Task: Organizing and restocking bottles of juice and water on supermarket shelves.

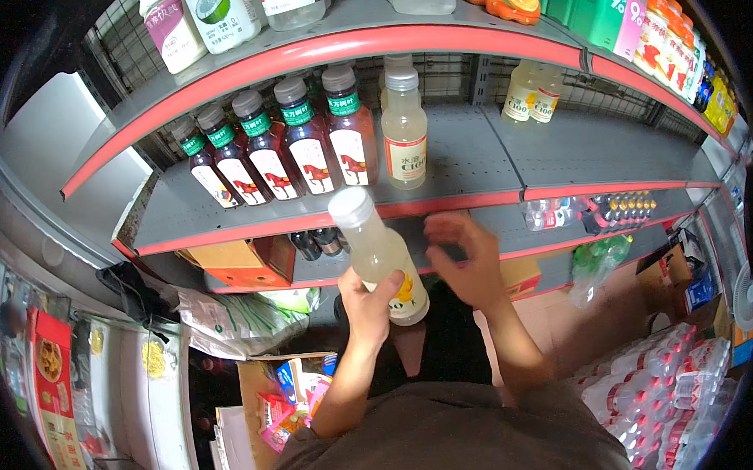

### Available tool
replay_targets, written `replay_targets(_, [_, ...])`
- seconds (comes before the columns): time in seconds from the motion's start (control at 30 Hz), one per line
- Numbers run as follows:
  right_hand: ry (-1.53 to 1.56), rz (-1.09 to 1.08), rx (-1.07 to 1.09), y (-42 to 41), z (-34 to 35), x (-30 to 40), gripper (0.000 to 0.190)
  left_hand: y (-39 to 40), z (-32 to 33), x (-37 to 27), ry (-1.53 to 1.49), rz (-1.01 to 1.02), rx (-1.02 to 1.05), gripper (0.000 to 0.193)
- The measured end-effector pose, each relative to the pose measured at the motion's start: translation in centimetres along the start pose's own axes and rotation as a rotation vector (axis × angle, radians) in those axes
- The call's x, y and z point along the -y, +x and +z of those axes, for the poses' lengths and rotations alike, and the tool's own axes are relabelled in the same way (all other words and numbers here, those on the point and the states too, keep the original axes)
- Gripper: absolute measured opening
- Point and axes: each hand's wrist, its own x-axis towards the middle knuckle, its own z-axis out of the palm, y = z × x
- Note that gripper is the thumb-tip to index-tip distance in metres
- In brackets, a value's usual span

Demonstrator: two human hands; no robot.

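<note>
My left hand [368, 306] is wrapped around the lower half of a plastic bottle of cloudy pale drink [374, 242] with a white cap. The bottle leans, its cap toward the upper left, in front of the shelf edge. To its right, my right hand [469, 259] is raised and blurred, fingers curled but apart, with nothing seen between them. On the grey metal shelf [458, 162] beyond stands a similar pale bottle [405, 133], with another partly hidden behind it. Left of it, several dark red tea bottles [350, 129] with green neck labels form a row.
Two more pale bottles [530, 96] stand farther back on the right. An upper shelf with a red edge strip [355, 42] overhangs. Below are a cardboard box [239, 263] and wrapped drink packs [621, 210]. Shrink-wrapped bottles [660, 386] are stacked at lower right; an open carton [251, 398] holds snack packets.
</note>
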Motion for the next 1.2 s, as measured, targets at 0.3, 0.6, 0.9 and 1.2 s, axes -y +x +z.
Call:
replay_targets(0.3, [0.092,-0.084,-0.086,-3.3,-0.3,5.5,0.070,3.0,5.7,-2.8,-0.251,-0.213,0.218,0.029])
replay_targets(0.6, [-0.138,-0.079,-0.257,-2.7,-1.8,4.7,0.073,4.0,8.4,-1.6,0.410,0.166,0.384,0.062])
replay_targets(0.9, [-0.007,-0.143,-0.338,3.0,-3.6,0.4,0.064,7.2,6.5,0.0,0.681,0.502,0.124,0.093])
replay_targets(1.2, [0.143,-0.059,-0.109,9.3,-4.5,-2.7,0.057,11.3,5.1,3.4,0.848,0.507,0.033,0.075])
